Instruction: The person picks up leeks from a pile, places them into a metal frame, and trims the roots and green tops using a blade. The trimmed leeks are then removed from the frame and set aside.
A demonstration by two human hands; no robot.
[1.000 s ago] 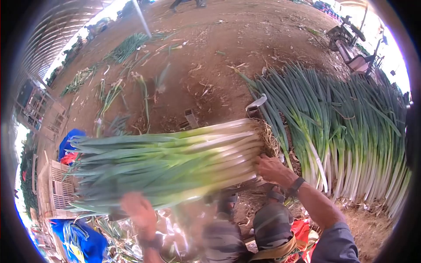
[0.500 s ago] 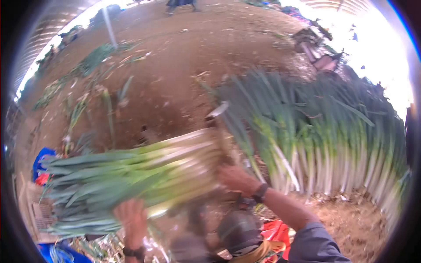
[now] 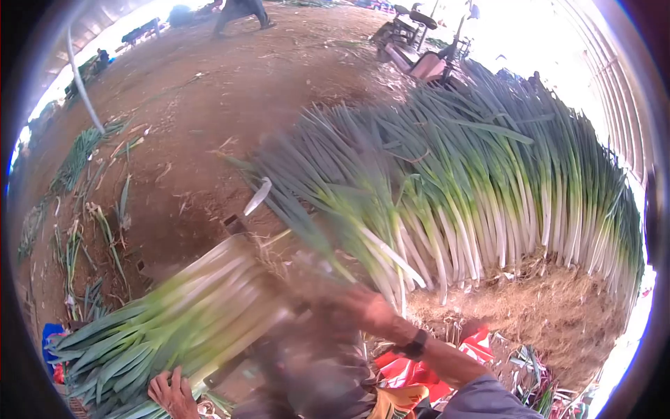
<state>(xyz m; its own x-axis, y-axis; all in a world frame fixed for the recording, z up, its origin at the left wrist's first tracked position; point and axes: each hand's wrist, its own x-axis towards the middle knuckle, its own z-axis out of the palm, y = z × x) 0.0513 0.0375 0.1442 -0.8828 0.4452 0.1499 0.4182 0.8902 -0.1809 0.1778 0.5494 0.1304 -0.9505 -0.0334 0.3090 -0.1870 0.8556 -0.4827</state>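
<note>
A bundle of long green onions (image 3: 188, 307) lies at the lower left, leaves toward the left and white stems pointing up to the right. My left hand (image 3: 174, 394) rests on its leafy part, fingers apart and laid over the leaves. Just right of the bundle's white ends, my right hand (image 3: 366, 311) is blurred by motion, a dark wristband (image 3: 416, 343) on its wrist. Its fingers are smeared, and I cannot tell whether they hold anything. Beyond it stands a long row of more green onions (image 3: 481, 188), white ends toward me.
A pale blade-shaped thing (image 3: 258, 196) lies by the row's left end. Red plastic (image 3: 412, 370) is near my lap. Loose onion leaves (image 3: 105, 234) litter the dirt floor at left. A metal post (image 3: 84, 91), a parked vehicle (image 3: 426, 66) and a walking person (image 3: 242, 12) are farther off.
My view has swung right, so the bundle appears lower left. My right hand has moved away from the bundle's white ends. My left hand stays on the leaves.
</note>
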